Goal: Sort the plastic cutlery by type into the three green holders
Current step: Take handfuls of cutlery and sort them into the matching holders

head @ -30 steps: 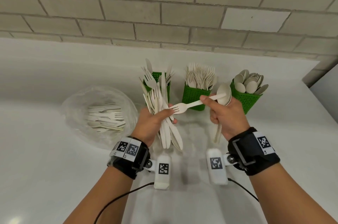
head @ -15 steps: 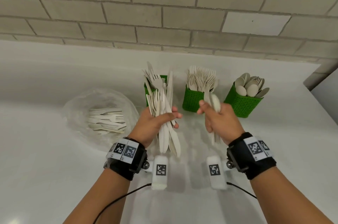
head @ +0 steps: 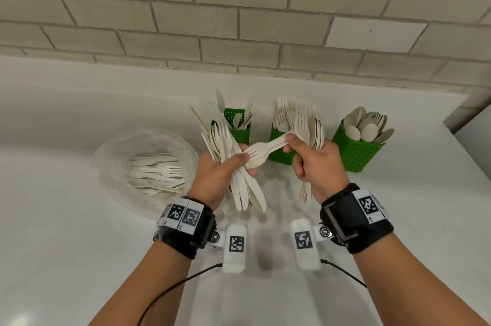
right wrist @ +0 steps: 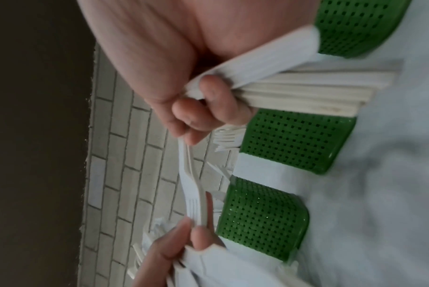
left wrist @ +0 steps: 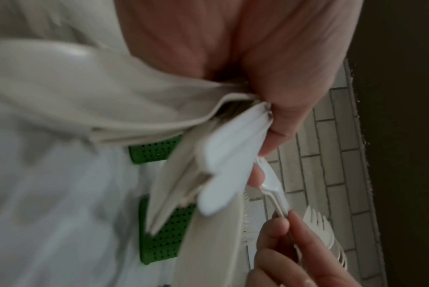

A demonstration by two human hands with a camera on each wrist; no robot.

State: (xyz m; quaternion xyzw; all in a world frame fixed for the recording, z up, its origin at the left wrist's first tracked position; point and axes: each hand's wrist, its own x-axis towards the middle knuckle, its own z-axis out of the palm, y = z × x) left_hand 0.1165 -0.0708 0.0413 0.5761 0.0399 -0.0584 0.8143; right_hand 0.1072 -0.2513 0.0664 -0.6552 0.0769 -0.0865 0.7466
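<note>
Plastic cutlery fills both our hands above the white counter (head: 398,219).
Our left hand (head: 215,174) grips a mixed bundle (head: 239,184); our right hand (head: 316,166) clutches spoons (head: 316,134) while pinching a fork (head: 265,149) by its handle, before the three green holders (head: 356,153).

Bag of cutlery (head: 148,166) lies left of three holders (head: 281,150) — a row behind the hands.

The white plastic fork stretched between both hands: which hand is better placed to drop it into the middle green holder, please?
Right. The right hand pinches the white plastic fork by its handle, just before the fork-filled middle green holder; the left hand grips a mixed bundle.
</note>
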